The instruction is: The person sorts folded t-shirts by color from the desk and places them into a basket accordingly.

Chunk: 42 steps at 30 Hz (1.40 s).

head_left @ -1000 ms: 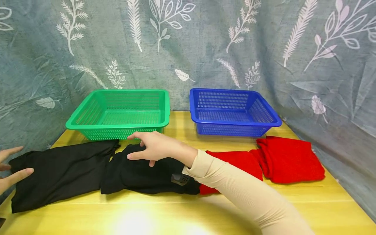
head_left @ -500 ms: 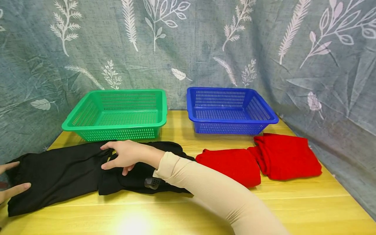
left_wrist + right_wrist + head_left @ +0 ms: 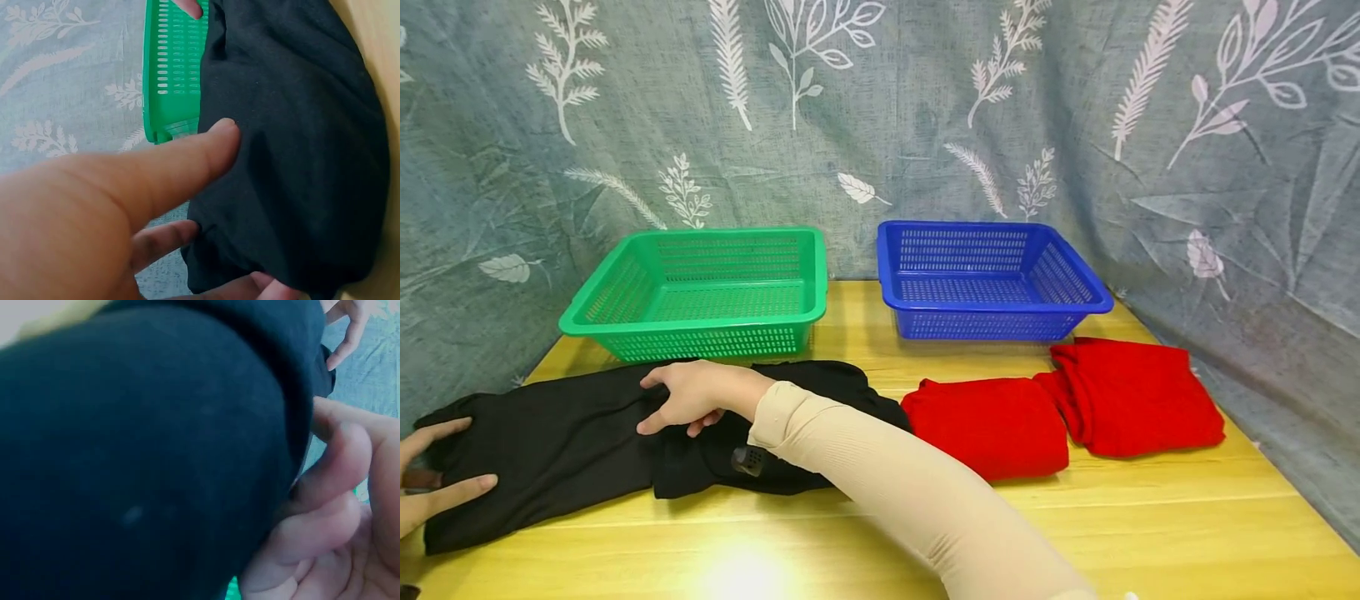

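Observation:
Two folded black garments lie end to end on the table, the left one (image 3: 557, 458) and the right one (image 3: 831, 383); their exact kind does not show. My left hand (image 3: 426, 504) is at the left garment's outer end, thumb and forefinger spread; in the left wrist view this hand (image 3: 81, 206) has its thumb tip over or against the black cloth (image 3: 300, 156). My right hand (image 3: 692, 396) hovers over or touches the seam between both garments, thumb and forefinger apart. Beside black cloth (image 3: 144, 437) in the right wrist view, the right hand's other fingers (image 3: 312, 531) are loosely bent.
Behind the garments stand a green basket (image 3: 692, 321) and a blue basket (image 3: 1000, 308), with nothing seen inside. Two folded red cloths, one in the middle (image 3: 988, 433) and one farther right (image 3: 1138, 400), lie on the yellow wooden table (image 3: 820, 550). A patterned curtain (image 3: 910, 108) hangs behind.
My right hand has moved left across the right black garment toward the left one. The left hand has come slightly farther in over the left garment's end. The view has shifted a little.

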Available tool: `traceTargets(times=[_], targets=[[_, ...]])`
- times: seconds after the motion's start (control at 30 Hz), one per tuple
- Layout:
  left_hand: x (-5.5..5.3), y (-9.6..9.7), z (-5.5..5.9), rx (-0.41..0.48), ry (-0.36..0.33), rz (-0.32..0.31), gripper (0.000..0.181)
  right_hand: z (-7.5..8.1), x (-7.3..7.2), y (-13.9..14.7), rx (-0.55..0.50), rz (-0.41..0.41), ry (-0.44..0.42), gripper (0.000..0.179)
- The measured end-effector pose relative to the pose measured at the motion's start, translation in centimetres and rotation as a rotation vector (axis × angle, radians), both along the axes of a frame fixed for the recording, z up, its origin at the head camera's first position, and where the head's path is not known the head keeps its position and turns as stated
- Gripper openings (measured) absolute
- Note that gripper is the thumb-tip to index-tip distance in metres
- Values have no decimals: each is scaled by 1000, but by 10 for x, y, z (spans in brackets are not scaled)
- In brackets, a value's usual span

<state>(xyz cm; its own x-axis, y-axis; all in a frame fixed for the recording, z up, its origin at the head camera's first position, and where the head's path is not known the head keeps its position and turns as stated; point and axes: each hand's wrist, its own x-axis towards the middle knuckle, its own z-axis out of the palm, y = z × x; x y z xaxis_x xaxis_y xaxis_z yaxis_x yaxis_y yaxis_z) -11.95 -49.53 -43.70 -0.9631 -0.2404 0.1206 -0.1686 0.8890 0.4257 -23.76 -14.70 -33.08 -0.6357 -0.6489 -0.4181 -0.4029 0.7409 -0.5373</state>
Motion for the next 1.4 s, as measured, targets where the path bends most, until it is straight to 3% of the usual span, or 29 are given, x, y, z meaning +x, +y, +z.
traceTargets(times=[0.23,0.37,0.57,0.7,0.9,1.0,1.2,1.3,1.4], targets=[[4,6,4,12,37,-23,110,-2,6,-23,-51,12,-88,69],[6,16,12,84,73,-75,108,-4,8,-30,-100,-12,-141,67],[5,21,12,229,24,-127,122,-9,4,-29,-166,-71,-310,64],[3,23,12,201,3,-149,123,-12,3,-30,-182,-83,-330,66],[3,19,2,183,77,-230,130,-15,7,-39,-242,-73,-348,71],[2,14,2,187,68,-261,127,-16,10,-44,-267,-87,-356,72],[1,15,-2,216,87,-210,121,-18,15,-48,-267,-120,-310,70],[1,19,-2,243,119,-194,120,-17,16,-48,-276,-159,-325,70],[1,23,2,262,100,-174,120,-17,17,-49,-308,-206,-359,64]])
